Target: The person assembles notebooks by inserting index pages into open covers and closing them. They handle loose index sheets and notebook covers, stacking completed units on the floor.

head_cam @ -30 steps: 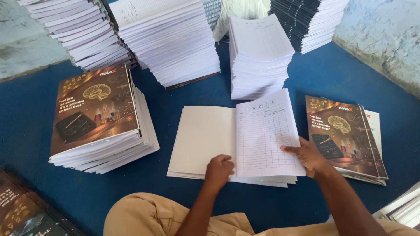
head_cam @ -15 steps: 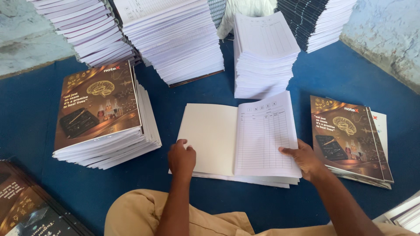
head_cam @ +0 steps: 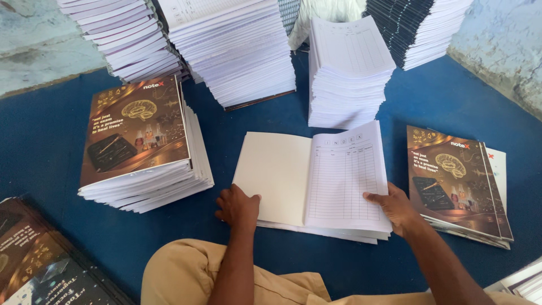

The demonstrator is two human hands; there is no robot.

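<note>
Since the earlier picture, the left hand (head_cam: 237,208) has slid a little to the lower left corner of the open notebook (head_cam: 313,181), where its fingers lie curled on the edge of the blank left page, gripping nothing that can be seen. Right hand (head_cam: 397,207) stays at the lower right corner of the notebook, its fingers spread narrow and flat on the ruled page, thumb on top. This notebook lies open on the blue cloth (head_cam: 45,147), just in front of the person's knee in tan trousers (head_cam: 186,277). Left of the notebook stands a pile of notebooks with dark printed covers (head_cam: 138,141); right of it, just beside the right hand, lies a lower pile of the same covers (head_cam: 457,181). Behind the notebook, touching its far edge, rises a stack of ruled white sheets (head_cam: 347,73), and further behind are taller white stacks (head_cam: 231,45). Upper stacks are cut off by the frame, and the dark covers at the bottom left corner (head_cam: 39,265) are seen only partly.
</note>
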